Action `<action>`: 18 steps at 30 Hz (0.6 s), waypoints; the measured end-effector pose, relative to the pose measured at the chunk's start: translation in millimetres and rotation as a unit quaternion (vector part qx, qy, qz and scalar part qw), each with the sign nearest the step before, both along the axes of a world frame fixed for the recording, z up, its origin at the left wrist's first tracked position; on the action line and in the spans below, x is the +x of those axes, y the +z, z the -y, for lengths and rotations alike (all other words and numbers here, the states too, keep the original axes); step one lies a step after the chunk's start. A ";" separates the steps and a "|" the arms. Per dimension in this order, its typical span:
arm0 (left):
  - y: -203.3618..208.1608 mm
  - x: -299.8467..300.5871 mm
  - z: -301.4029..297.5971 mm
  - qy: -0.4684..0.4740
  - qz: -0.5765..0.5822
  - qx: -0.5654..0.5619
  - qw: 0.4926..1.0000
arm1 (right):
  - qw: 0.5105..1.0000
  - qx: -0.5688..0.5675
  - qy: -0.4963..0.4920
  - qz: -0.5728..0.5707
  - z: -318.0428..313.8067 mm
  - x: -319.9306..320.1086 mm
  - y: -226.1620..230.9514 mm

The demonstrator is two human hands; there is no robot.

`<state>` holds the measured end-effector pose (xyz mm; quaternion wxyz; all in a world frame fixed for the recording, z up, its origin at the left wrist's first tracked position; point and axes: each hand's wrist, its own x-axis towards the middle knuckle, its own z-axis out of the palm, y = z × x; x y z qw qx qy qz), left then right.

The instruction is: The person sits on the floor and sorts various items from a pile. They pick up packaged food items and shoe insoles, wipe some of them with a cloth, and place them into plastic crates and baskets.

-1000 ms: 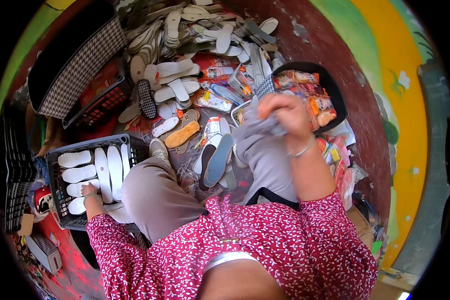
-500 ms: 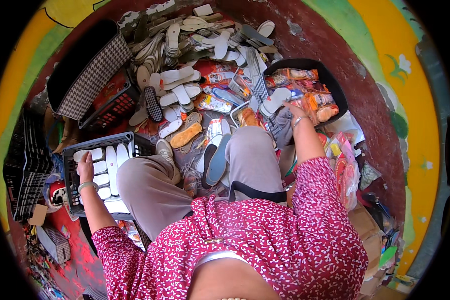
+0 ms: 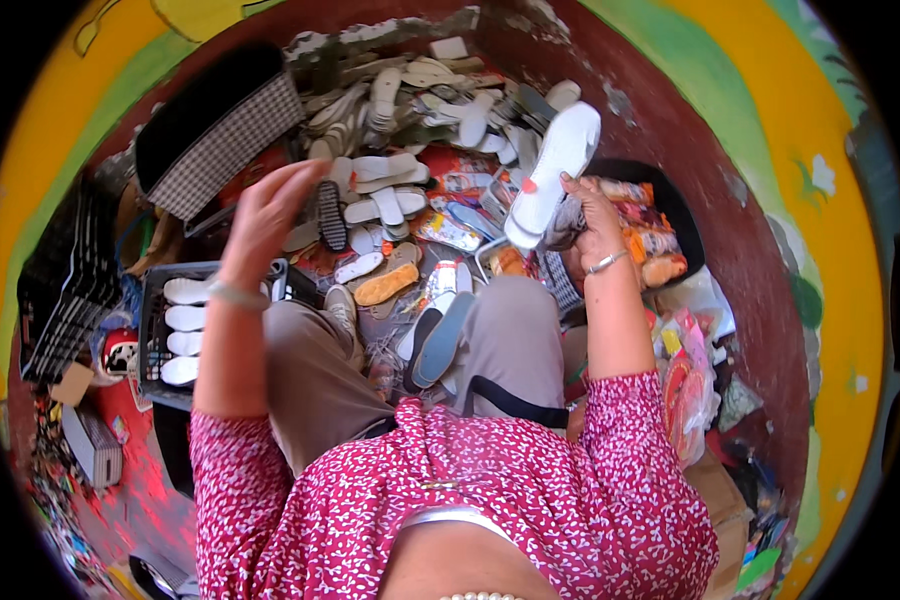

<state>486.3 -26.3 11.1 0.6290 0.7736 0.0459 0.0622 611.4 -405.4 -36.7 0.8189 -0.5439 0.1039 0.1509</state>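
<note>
My right hand (image 3: 598, 225) grips a white insole (image 3: 555, 165), held tilted up with a small red mark on its face. A crumpled grey cloth (image 3: 567, 222) is bunched in the same hand behind the insole. To the left, my left hand (image 3: 268, 215) is raised with its fingers stretched out and nothing in them, slightly smeared by motion. Under that forearm sits a dark plastic crate (image 3: 153, 345) with white insoles (image 3: 183, 318) laid in rows, partly hidden by the arm.
A heap of loose insoles (image 3: 385, 95) lies against the far wall. A black bin (image 3: 675, 215) of orange-wrapped packages stands at the right. An orange insole (image 3: 386, 285) lies on the floor ahead. Stacked black crates (image 3: 65, 290) and a houndstooth-sided box (image 3: 235, 150) stand at the left.
My left hand has left the crate and risen up and to the right. My right hand has lifted the white insole from beside the bin, with the cloth still in it.
</note>
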 end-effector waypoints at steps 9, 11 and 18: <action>-3.8 32.7 59.7 -0.170 -0.016 -0.609 0.775 | 0.941 0.043 0.332 0.050 -166.4 -44.9 44.7; -12.7 29.9 45.0 -0.174 -0.031 -0.541 0.822 | 0.925 -0.022 0.361 0.113 -177.5 -46.2 32.7; -34.7 15.9 30.2 -0.144 -0.099 -0.481 0.859 | 0.935 -0.137 0.225 0.239 -142.5 5.7 21.9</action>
